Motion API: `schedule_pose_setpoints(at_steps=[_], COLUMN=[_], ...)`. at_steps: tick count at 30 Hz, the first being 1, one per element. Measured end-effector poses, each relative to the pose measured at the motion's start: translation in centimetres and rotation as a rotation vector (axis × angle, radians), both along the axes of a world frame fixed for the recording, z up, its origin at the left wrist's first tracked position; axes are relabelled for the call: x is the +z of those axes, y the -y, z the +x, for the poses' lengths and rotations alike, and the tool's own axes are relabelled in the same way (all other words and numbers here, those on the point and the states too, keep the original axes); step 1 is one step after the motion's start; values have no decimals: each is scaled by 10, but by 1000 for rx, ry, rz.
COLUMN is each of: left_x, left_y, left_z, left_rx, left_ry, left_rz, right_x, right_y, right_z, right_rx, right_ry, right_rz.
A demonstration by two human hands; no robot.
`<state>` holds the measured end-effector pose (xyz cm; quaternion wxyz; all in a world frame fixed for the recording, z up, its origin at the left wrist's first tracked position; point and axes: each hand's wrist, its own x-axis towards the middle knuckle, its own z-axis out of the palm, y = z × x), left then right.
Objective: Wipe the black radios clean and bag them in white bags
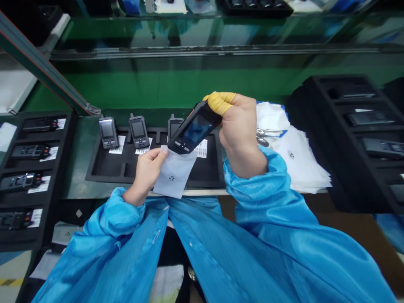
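Note:
My right hand [238, 122], with yellow finger cots on its fingertips, grips a black handheld radio [194, 128] by its upper end. The radio is tilted, screen up, its lower end at the mouth of a white plastic bag [173, 174]. Whether that end is inside the bag or just in front of it, I cannot tell. The bag's upper left edge is pinched in my left hand [148, 170]. Behind them, a black foam tray [107, 170] bears similar radios, among them one at the left [108, 131] and one in the middle [139, 130], with white barcode labels beside them.
A pile of white bags [303, 162] lies to the right, near a folded white cloth [273, 118] and small metal scissors handles [260, 136]. Foam trays with radios stand at the left [19, 166] and stacked at the right [344, 109]. A metal rail [50, 69] slants in at upper left.

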<state>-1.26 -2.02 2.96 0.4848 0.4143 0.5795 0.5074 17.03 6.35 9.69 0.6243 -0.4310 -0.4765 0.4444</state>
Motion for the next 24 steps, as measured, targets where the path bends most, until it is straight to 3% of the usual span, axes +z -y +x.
schedule_pose_setpoints(at_steps=[11,13,19,24], left_x=[-5,-3,2,5], left_y=[0,0,-1,-5], left_z=[6,7,4,1], left_rx=[34,-4,-274,-225], left_ry=[26,63,257,170], left_rz=[67,64,-75,54], right_x=[-16,-15,-10,-5], right_y=[4,6,8,12], right_z=[4,2,-4,-5], right_rx=[21,22,65,131], right_ry=[88,87,85,195], right_rz=[24,31,-5,-31])
